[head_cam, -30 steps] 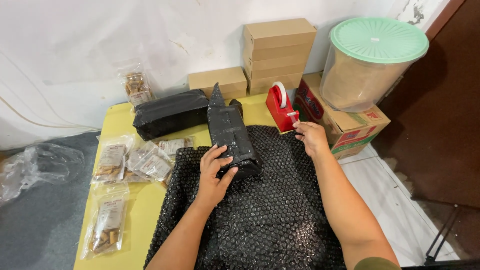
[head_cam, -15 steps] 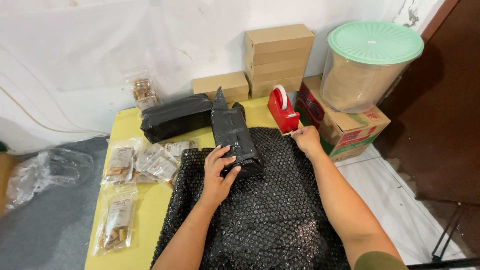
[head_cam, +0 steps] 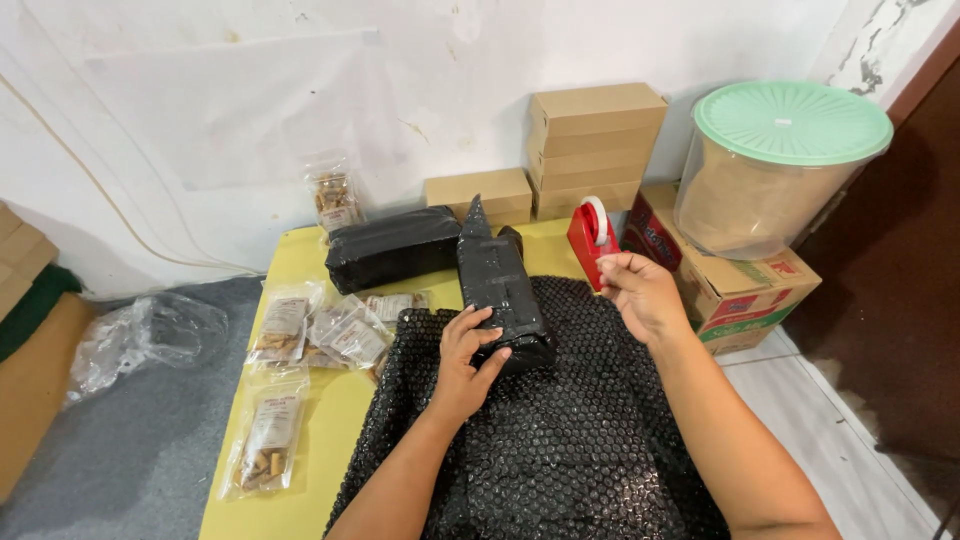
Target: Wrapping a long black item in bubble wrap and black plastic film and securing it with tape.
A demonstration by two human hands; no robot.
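Note:
My left hand (head_cam: 467,358) grips the near end of a black wrapped parcel (head_cam: 497,278), which lies lengthwise on a sheet of black bubble wrap (head_cam: 560,440) spread over the yellow table (head_cam: 330,420). The parcel's far end tapers to a point. My right hand (head_cam: 640,292) is raised just in front of a red tape dispenser (head_cam: 590,238), fingers pinched together at its near side; I cannot tell whether tape is between them.
A second black wrapped parcel (head_cam: 392,246) lies at the table's back. Several clear snack pouches (head_cam: 300,340) lie on the left. Stacked brown boxes (head_cam: 590,145) stand against the wall. A tub with a green lid (head_cam: 780,165) sits on a carton at right.
My right hand has lifted off the bubble wrap and come up beside the tape dispenser. My left hand stays on the parcel.

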